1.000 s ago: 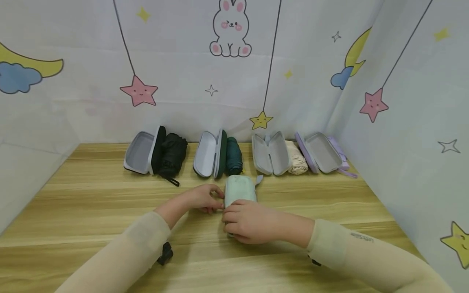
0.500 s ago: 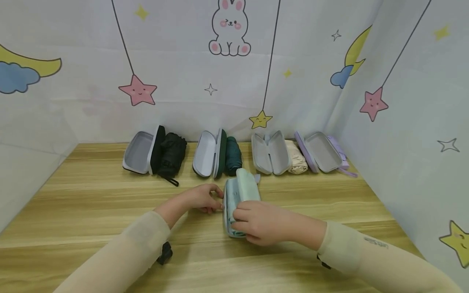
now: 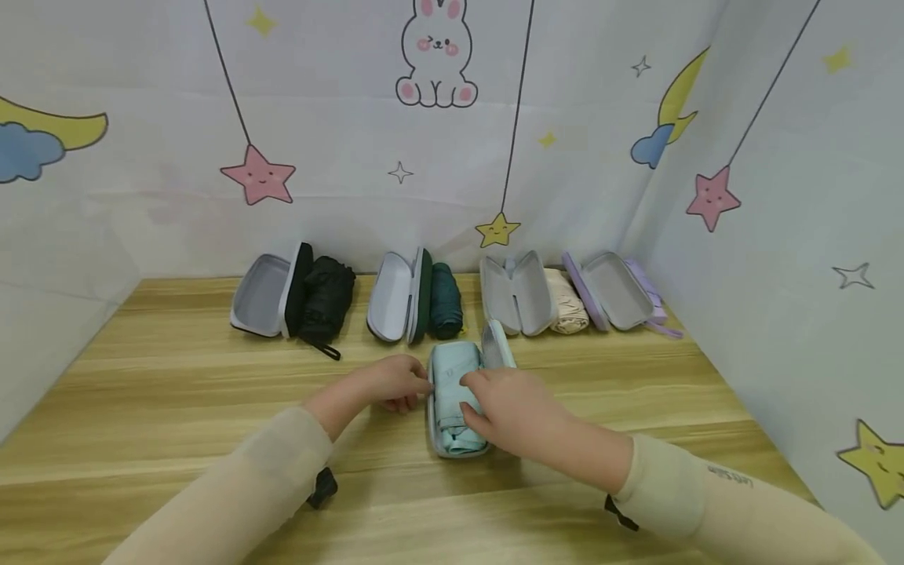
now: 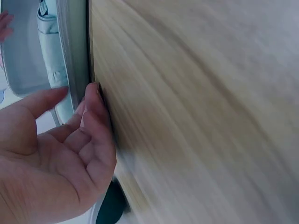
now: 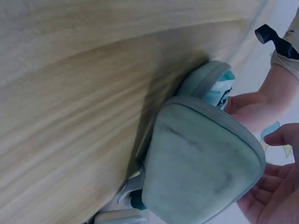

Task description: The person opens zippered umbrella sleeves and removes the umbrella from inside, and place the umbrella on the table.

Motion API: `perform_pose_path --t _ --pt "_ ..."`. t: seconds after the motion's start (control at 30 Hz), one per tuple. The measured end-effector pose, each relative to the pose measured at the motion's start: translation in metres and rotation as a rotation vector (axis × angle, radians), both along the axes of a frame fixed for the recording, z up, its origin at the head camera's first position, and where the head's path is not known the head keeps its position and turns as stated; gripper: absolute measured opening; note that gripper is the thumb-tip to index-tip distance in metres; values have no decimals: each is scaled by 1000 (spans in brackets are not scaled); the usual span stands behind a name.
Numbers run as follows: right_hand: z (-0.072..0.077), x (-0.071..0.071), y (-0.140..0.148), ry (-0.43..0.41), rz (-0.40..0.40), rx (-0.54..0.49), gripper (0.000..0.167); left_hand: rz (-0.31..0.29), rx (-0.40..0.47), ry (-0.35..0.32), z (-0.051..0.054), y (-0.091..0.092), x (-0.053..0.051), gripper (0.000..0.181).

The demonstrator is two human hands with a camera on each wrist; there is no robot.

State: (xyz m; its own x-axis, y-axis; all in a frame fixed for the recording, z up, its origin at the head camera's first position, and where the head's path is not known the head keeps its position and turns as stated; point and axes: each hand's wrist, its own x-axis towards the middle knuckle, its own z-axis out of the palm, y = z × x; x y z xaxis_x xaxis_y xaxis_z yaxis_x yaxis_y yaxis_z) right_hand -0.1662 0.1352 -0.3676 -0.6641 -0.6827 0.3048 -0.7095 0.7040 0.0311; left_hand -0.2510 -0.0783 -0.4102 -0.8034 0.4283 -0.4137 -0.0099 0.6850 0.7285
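In the head view a mint hard case (image 3: 431,428) lies at the middle of the table, its lid (image 3: 501,345) swung up on the right side. A folded pale-green umbrella (image 3: 455,383) fills its base. My left hand (image 3: 399,383) holds the base's left edge; in the left wrist view the thumb is at the rim and the fingers against the outer wall (image 4: 78,42). My right hand (image 3: 519,408) reaches over the umbrella's right side, thumb and index finger apart. In the right wrist view the lid's outer face (image 5: 201,158) partly hides the right fingers, which lie at its inner side.
Along the back stand several open cases with folded umbrellas beside them: a black umbrella (image 3: 327,298), a dark green umbrella (image 3: 446,302), a cream umbrella (image 3: 567,304) and a purple-lidded case (image 3: 586,292). A patterned curtain (image 3: 339,118) hangs behind the table.
The mint case's lid has gone from closed to standing up on the right, uncovering the umbrella. My right hand has moved right with it and its fingers have spread; my left hand stays at the case.
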Motion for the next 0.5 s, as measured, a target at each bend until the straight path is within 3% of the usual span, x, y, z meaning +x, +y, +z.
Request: perform_pose_path --t 0.2,0.33,0.5 --pt "7 -7 0 -146 -225 -8 35 30 17 13 -3 9 0 14" --pt "8 -14 -2 -292 -309 1 47 87 68 4 -4 14 4 12" --pt "1 -26 -3 -532 -377 -48 60 132 133 -2 -1 19 7 8"
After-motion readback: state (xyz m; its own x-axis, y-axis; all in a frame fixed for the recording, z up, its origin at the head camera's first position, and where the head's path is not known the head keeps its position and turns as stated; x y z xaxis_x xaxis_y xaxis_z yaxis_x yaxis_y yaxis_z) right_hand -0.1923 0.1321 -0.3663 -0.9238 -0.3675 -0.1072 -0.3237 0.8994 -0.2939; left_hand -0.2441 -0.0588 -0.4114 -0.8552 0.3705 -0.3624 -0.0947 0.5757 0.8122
